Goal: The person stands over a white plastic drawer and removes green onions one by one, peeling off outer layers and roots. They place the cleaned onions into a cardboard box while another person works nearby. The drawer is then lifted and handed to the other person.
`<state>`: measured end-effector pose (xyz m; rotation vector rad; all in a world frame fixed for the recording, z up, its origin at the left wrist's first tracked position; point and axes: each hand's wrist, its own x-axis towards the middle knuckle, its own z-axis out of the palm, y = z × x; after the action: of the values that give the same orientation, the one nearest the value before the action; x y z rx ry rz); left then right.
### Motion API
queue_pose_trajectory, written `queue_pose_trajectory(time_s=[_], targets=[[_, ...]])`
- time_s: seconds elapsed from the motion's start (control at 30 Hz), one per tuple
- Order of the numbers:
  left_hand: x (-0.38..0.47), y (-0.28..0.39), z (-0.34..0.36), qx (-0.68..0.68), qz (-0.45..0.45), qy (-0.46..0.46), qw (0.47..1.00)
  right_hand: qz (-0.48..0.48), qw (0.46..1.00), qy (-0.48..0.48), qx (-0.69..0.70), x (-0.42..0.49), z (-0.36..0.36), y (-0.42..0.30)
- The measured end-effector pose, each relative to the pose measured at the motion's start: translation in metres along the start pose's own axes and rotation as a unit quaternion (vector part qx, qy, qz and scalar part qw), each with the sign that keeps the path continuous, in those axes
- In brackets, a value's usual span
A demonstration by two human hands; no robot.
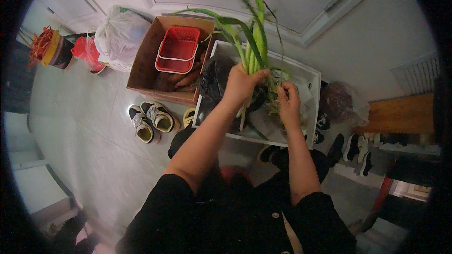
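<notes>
My left hand [241, 84] is closed around a bunch of green onions [256, 47], their long green leaves pointing up and away from me and the pale ends hanging below my fist. Just to its right, my right hand [289, 102] pinches thin strands or leaves beside the bunch. Both hands are over a white drawer-like tray [315, 109]. Inside the tray, a black plastic bag [213, 79] lies at the left, with loose plant matter near my right hand. The tray's contents under my hands are partly hidden.
Left of the tray stands a cardboard box [141, 73] holding a red plastic basket [180, 43] and long brownish roots. Sneakers [155, 118] sit on the floor before it. White plastic bags [118, 38] stand farther left; a wooden shelf [402, 112] and more shoes are at right.
</notes>
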<state>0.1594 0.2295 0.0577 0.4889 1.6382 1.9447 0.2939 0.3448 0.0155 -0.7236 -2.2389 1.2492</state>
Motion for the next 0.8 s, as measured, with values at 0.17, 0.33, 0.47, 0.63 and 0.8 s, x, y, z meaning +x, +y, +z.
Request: queue_pose_trajectory(time_s=[0.17, 0.33, 0.47, 0.63, 0.8], targets=[[0.016, -0.004, -0.001, 0.201, 0.118, 0.07, 0.97, -0.146, 0.95, -0.041, -0.271, -0.003, -0.004, 0.043], [-0.007, 0.0, -0.026, 0.08, 0.064, 0.141, 0.985, -0.068, 0.886, -0.134, -0.438, -0.027, 0.001, 0.092], [0.01, -0.045, 0.005, 0.166, 0.08, 0.133, 0.974, -0.03, 0.879, -0.207, -0.429, -0.042, -0.016, 0.125], [0.01, -0.044, 0.022, 0.117, 0.27, 0.168, 0.941, -0.058, 0.906, -0.205, -0.365, -0.043, -0.057, 0.091], [-0.012, 0.008, -0.021, 0.265, 0.147, 0.149, 0.941, 0.017, 0.82, -0.21, -0.533, -0.012, -0.024, 0.14]])
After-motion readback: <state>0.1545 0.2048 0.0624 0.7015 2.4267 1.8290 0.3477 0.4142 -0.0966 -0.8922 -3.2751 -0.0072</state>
